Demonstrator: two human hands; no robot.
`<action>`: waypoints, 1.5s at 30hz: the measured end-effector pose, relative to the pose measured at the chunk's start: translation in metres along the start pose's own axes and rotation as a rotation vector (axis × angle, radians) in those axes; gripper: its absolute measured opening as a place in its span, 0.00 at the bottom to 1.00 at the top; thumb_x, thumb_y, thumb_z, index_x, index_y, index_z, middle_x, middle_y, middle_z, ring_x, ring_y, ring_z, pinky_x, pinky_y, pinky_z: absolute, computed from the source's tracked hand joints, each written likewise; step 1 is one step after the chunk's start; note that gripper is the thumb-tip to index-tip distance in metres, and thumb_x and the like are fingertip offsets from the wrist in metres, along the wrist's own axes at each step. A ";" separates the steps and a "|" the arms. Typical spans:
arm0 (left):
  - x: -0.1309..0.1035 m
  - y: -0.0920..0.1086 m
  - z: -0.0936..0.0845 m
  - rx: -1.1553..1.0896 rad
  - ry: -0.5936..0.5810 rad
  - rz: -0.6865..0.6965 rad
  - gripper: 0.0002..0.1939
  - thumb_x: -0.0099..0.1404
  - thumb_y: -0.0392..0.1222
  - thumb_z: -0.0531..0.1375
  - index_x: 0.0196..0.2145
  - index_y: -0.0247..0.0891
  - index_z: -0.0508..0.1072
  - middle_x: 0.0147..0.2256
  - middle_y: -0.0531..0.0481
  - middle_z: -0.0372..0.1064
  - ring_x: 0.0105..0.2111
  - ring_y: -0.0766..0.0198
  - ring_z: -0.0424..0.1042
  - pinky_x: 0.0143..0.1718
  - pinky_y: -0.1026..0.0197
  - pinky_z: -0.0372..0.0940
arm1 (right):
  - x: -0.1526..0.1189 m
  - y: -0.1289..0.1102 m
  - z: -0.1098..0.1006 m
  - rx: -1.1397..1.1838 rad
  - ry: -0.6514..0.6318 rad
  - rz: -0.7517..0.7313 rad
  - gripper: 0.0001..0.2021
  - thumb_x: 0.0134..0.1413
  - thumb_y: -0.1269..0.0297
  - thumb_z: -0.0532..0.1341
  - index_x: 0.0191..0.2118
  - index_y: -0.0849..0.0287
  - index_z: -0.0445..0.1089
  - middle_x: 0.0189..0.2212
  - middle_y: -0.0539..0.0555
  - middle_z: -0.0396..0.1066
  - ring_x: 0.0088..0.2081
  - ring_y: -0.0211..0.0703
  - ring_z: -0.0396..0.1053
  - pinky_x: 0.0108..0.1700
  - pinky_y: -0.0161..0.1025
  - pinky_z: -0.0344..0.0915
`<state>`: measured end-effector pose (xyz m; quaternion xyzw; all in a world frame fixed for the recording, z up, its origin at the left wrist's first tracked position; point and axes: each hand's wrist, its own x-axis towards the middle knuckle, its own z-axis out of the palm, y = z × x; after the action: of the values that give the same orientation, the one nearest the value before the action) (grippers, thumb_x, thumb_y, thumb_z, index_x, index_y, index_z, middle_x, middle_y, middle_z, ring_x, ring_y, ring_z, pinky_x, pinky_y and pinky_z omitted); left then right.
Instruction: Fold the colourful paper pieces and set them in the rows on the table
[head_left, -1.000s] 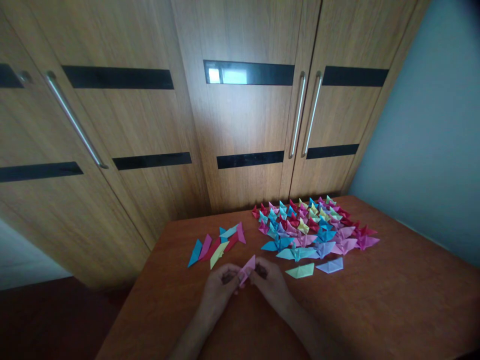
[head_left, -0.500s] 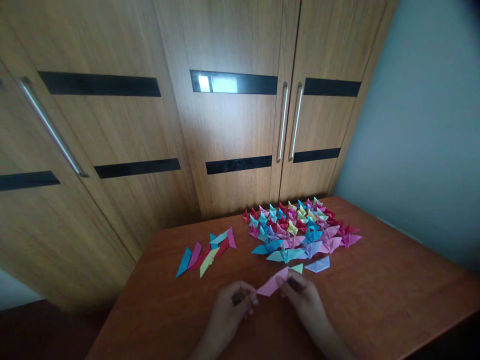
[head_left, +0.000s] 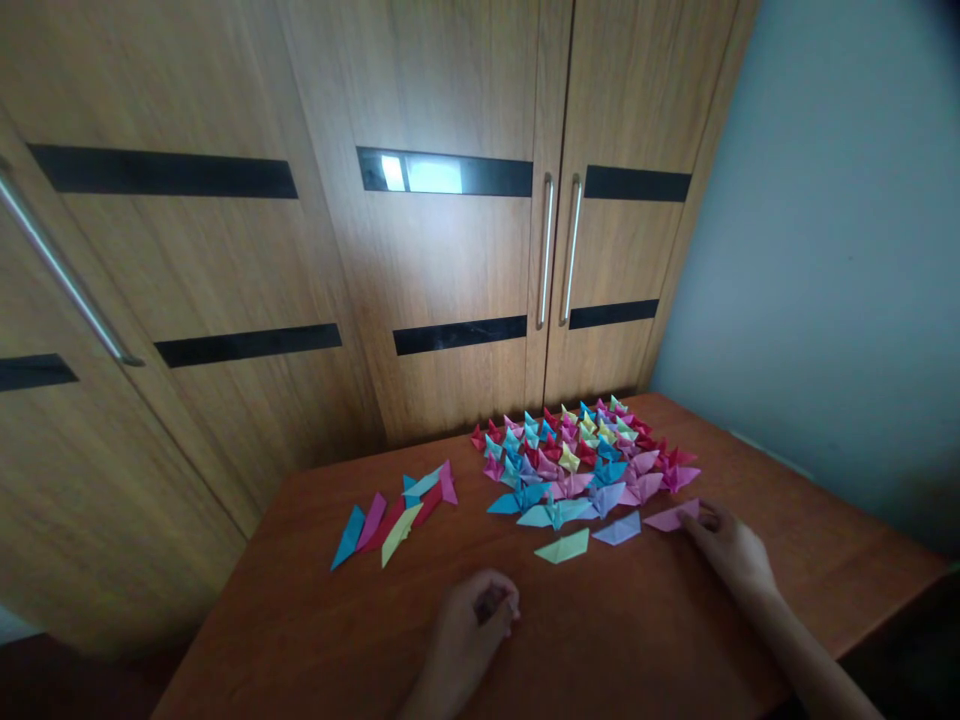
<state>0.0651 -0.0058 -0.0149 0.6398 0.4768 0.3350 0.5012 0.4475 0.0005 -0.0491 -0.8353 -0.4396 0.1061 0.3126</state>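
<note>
Between the thumb and fingers of my right hand [head_left: 729, 555] is one end of a pink folded paper strip [head_left: 666, 518], low over or on the tabletop. Just left of it lie a lavender folded paper [head_left: 618, 529] and a pale green one [head_left: 562, 547], forming a row with it. Behind this row stand many paper cranes [head_left: 556, 512] in pink, blue, red, yellow and green, packed close together. My left hand [head_left: 474, 625] rests near the front of the table, its fingers curled closed with nothing showing in them.
A loose group of folded papers, including a yellow piece [head_left: 401, 533] and a blue piece [head_left: 348, 538], lies on the left of the brown table [head_left: 465, 540]. Wooden cabinet doors [head_left: 450, 260] rise behind the table, and a pale wall [head_left: 810, 300] borders the right.
My right hand has carried the pink folded paper rightward, away from my left hand, to the end of the row. The left hand has let go of it. The view has shifted slightly right.
</note>
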 end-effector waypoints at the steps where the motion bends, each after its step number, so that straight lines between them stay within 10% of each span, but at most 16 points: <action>1: 0.000 -0.001 0.000 0.000 0.004 0.001 0.05 0.56 0.38 0.55 0.26 0.37 0.70 0.24 0.52 0.69 0.23 0.66 0.68 0.26 0.66 0.60 | 0.003 -0.001 0.000 -0.092 -0.014 0.014 0.27 0.49 0.47 0.52 0.50 0.59 0.65 0.39 0.62 0.74 0.43 0.58 0.71 0.40 0.45 0.66; 21: -0.002 -0.003 0.000 -0.025 0.001 -0.010 0.04 0.55 0.37 0.55 0.26 0.37 0.70 0.23 0.52 0.68 0.23 0.66 0.67 0.25 0.66 0.60 | 0.001 -0.021 -0.013 -0.214 0.019 0.004 0.27 0.53 0.43 0.47 0.51 0.54 0.63 0.36 0.59 0.74 0.37 0.57 0.72 0.31 0.42 0.63; 27: 0.000 0.003 -0.024 0.103 0.121 0.056 0.07 0.59 0.40 0.54 0.32 0.38 0.71 0.29 0.50 0.72 0.29 0.62 0.70 0.31 0.63 0.64 | -0.052 -0.102 0.015 0.206 -0.098 -0.412 0.19 0.55 0.51 0.51 0.44 0.57 0.68 0.26 0.52 0.73 0.26 0.43 0.69 0.29 0.35 0.62; 37: 0.009 -0.008 -0.141 1.039 0.474 0.133 0.19 0.63 0.43 0.52 0.50 0.36 0.67 0.49 0.41 0.65 0.49 0.53 0.64 0.51 0.53 0.57 | -0.134 -0.233 0.106 0.345 -0.442 -0.792 0.10 0.52 0.70 0.53 0.37 0.56 0.71 0.30 0.50 0.72 0.32 0.40 0.68 0.35 0.34 0.62; 45: 0.015 -0.029 -0.138 1.234 0.381 0.004 0.24 0.64 0.49 0.49 0.55 0.38 0.63 0.55 0.40 0.61 0.55 0.51 0.58 0.54 0.50 0.52 | -0.126 -0.271 0.155 0.094 -0.239 -0.832 0.20 0.53 0.65 0.55 0.53 0.60 0.63 0.54 0.61 0.60 0.56 0.51 0.56 0.55 0.46 0.55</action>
<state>-0.0634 0.0539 -0.0055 0.7405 0.6611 0.1081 -0.0531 0.1222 0.0796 -0.0162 -0.5539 -0.7665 0.0870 0.3133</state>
